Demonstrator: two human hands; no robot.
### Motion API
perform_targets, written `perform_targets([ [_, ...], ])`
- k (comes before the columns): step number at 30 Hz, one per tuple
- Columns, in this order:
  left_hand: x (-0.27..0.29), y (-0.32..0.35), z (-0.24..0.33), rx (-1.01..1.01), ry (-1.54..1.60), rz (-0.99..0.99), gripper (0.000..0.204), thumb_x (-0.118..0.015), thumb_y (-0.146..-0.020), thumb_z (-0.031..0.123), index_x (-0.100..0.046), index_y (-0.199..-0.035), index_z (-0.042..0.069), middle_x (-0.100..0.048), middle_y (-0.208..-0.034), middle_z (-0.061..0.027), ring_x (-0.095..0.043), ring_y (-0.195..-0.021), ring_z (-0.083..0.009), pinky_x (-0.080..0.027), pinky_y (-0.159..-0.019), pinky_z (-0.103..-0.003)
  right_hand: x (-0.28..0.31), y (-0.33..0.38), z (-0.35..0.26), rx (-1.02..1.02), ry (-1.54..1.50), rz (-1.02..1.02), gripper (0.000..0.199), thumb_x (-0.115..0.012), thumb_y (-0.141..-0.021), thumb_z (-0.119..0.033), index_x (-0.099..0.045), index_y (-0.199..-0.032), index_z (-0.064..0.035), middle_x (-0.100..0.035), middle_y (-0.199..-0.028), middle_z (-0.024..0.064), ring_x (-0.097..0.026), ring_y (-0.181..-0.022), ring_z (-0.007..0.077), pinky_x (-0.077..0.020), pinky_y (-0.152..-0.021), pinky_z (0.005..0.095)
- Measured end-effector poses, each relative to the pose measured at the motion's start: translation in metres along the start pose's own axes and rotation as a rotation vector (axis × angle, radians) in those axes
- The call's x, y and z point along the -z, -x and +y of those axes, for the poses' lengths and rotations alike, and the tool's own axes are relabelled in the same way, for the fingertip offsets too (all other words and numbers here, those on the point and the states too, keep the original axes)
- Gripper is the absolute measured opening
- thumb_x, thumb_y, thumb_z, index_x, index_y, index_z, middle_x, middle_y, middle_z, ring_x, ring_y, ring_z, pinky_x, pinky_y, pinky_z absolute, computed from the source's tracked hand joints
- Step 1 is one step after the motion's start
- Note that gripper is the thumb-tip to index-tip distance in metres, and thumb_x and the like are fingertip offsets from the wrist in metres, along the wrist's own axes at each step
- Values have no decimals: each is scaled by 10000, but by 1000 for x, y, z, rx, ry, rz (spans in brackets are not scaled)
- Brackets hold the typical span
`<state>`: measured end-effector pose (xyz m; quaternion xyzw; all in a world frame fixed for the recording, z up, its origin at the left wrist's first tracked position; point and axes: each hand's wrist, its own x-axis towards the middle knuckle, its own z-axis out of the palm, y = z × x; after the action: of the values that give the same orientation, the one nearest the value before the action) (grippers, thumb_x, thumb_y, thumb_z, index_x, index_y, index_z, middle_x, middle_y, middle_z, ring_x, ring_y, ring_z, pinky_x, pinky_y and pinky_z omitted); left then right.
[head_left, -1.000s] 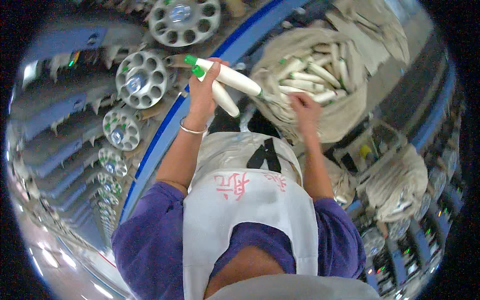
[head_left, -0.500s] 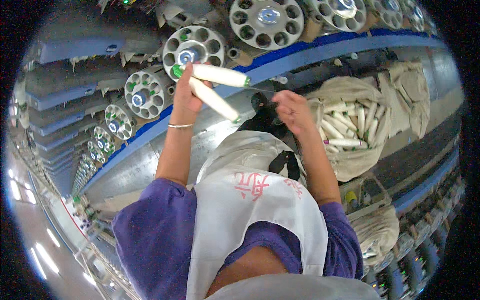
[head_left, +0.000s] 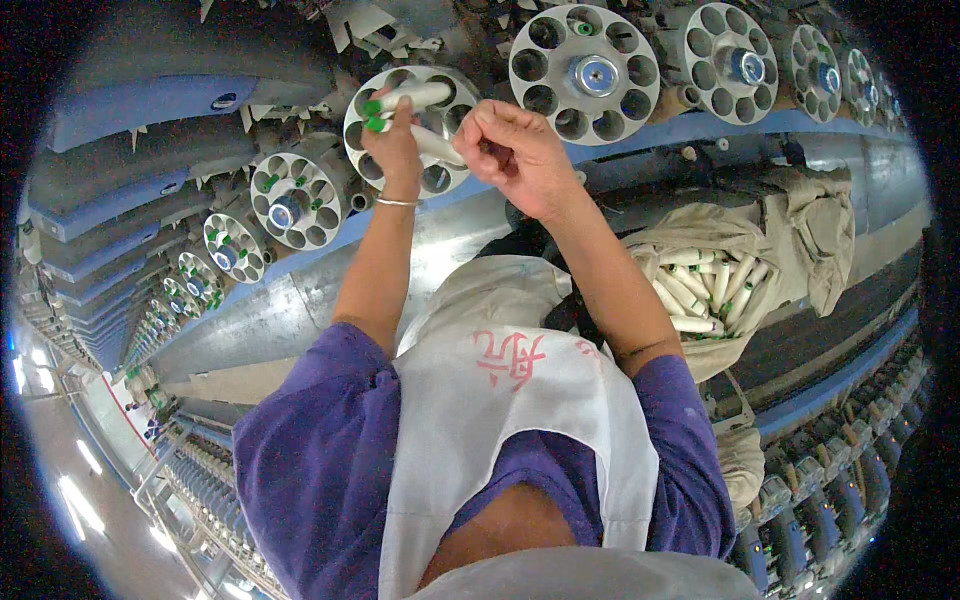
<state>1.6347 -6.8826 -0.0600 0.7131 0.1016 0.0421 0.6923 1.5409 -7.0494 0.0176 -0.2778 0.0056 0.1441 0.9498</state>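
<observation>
My left hand [head_left: 396, 155] is closed around two white yarn bobbins with green ends. The upper bobbin [head_left: 426, 94] and the lower bobbin [head_left: 436, 146] splay apart toward the right. Both are in front of a round metal magazine disc [head_left: 355, 122] with a ring of holes. My right hand [head_left: 522, 155] is raised at the right end of the lower bobbin, thumb and fingers pinched together. Whatever lies in that pinch, if anything, is too small to make out, and no thread shows clearly.
More perforated discs [head_left: 584, 75] line the machine on both sides, some holding green-tipped bobbins. A blue rail [head_left: 640, 143] runs beneath them. To my right, an open cloth sack [head_left: 700, 235] holds several white bobbins. Another machine row [head_left: 830, 480] stands at lower right.
My right hand has moved up and left to the bobbins; the thread seen at its fingers no longer shows. My left hand has shifted slightly right, and the bobbins sit nearer the disc.
</observation>
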Motion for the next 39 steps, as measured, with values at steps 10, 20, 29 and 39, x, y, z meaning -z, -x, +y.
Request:
perform_targets([
  [10,20,0,38,229,598,-346,487,-484,-913,414,-444,-1265,81,-613,-771,-58,-606,-760,-201,-493,-833,-430,45,-18,40,9,1170,76,262,-605,-851,-281,-583,-857,-20,-549,-690,11,-508,-593,98,-405,-488,251],
  [20,43,21,44,234,764,-1,253,-538,-915,334,-557,-908,82,-384,-549,13,-445,-551,-124,-477,-765,-353,163,54,5,239,-134,1181,33,-500,-871,-81,-514,-874,-52,-458,-697,0,-368,-531,75,-292,-437,202],
  [29,87,19,43,320,827,162,254,-520,-925,340,-542,-877,92,-384,-556,5,-452,-570,-146,-466,-733,-345,127,22,70,-406,23,85,137,-531,-889,-201,-532,-951,-79,-465,-656,-27,-442,-513,50,-314,-402,174],
  [39,89,20,10,382,778,180,306,-463,-943,350,-501,-833,67,-397,-594,-13,-459,-569,-171,-487,-742,-400,111,23,91,181,1075,297,271,-649,-830,-148,-655,-1094,-91,-484,-696,-44,-389,-579,50,-340,-522,187],
])
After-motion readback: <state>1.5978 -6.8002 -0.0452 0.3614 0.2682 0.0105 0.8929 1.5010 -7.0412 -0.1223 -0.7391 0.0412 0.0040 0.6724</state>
